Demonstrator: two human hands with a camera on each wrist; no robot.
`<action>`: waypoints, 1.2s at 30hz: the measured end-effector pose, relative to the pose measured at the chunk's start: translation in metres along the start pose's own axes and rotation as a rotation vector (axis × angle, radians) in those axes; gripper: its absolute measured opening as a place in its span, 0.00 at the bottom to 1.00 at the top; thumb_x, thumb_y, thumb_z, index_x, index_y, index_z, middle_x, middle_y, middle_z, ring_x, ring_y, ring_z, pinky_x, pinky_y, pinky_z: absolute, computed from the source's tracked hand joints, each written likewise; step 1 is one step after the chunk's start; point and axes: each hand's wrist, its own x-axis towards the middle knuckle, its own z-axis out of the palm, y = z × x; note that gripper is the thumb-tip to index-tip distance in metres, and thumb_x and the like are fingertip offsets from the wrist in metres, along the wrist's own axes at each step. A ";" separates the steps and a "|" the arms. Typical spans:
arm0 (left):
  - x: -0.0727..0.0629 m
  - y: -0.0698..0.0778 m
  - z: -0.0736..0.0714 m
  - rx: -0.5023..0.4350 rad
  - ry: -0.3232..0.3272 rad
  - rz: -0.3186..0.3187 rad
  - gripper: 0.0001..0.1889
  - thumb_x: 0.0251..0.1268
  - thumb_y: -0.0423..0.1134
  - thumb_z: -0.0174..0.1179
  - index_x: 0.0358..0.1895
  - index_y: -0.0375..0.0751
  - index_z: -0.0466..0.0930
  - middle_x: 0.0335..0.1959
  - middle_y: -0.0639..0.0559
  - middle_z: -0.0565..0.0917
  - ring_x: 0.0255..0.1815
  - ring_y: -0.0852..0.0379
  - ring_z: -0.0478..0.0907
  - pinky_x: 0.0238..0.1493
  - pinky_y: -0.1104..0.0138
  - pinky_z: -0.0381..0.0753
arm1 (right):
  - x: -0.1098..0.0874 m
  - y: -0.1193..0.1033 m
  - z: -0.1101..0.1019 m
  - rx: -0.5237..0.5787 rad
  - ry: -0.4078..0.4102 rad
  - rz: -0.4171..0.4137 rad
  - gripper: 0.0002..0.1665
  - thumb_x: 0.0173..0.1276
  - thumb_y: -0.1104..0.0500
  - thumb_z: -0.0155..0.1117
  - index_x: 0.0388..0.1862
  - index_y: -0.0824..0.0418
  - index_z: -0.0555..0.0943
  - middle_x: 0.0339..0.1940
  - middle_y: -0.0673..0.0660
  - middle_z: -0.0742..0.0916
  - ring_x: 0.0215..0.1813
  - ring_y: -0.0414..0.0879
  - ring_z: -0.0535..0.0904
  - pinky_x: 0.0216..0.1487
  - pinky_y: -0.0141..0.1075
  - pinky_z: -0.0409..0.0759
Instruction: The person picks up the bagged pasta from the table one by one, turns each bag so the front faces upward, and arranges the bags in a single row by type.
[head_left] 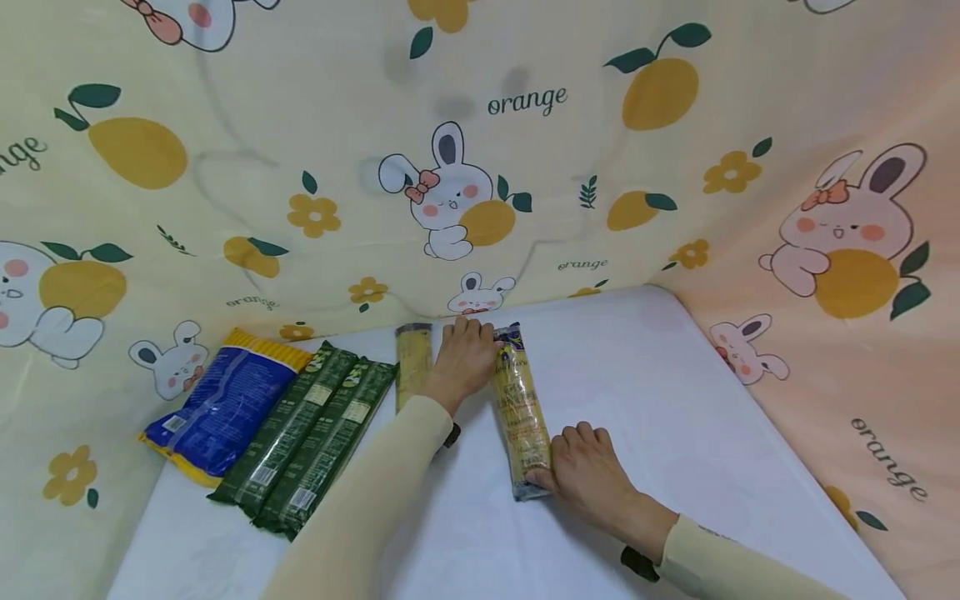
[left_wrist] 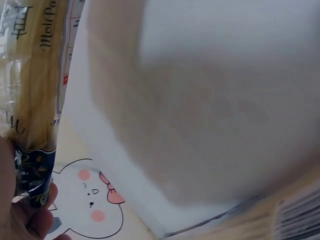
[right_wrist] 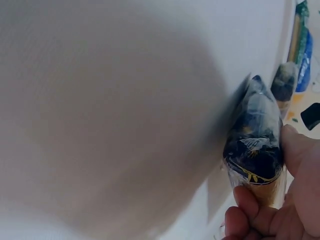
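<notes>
A clear packet of spaghetti [head_left: 521, 408] with dark blue ends stands slightly askew over the white table in the head view. My left hand [head_left: 467, 357] pinches its far end; in the left wrist view the fingers [left_wrist: 42, 220] curl at the dark blue tip. Lower down, my right hand [head_left: 592, 471] grips the near end from the right side, thumb along the wrapper. The right wrist view shows that packet end [right_wrist: 255, 145] between thumb and fingers. Another spaghetti packet [head_left: 413, 358] lies just left of my left hand, partly hidden by it.
Two dark green packets [head_left: 322, 446] lie side by side on the left of the white table [head_left: 637, 392]. Beyond them is a blue and yellow bag [head_left: 225, 408], overlapped by the nearer green one. A cloth with rabbits and oranges [head_left: 315, 100] hangs behind and at the sides.
</notes>
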 end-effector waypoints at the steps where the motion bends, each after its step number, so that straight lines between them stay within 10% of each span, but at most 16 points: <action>1: -0.001 0.000 0.001 0.003 -0.012 0.000 0.20 0.88 0.51 0.45 0.49 0.36 0.77 0.44 0.41 0.80 0.50 0.43 0.72 0.52 0.51 0.74 | 0.000 0.001 0.001 -0.021 0.023 -0.019 0.34 0.67 0.29 0.68 0.25 0.56 0.71 0.23 0.50 0.70 0.32 0.48 0.65 0.37 0.44 0.67; 16: 0.000 0.000 0.014 -0.006 -0.069 -0.009 0.21 0.88 0.51 0.42 0.52 0.35 0.76 0.48 0.40 0.80 0.54 0.42 0.73 0.58 0.49 0.76 | -0.002 0.008 0.010 -0.173 0.169 -0.186 0.35 0.71 0.32 0.65 0.25 0.58 0.65 0.24 0.51 0.62 0.31 0.49 0.60 0.37 0.43 0.65; 36: -0.024 0.019 0.022 -0.110 -0.292 0.026 0.31 0.86 0.57 0.46 0.76 0.37 0.67 0.74 0.40 0.71 0.76 0.40 0.67 0.73 0.46 0.71 | -0.002 0.022 0.018 -0.127 0.175 -0.123 0.35 0.71 0.29 0.62 0.26 0.58 0.71 0.27 0.54 0.75 0.32 0.51 0.69 0.35 0.44 0.69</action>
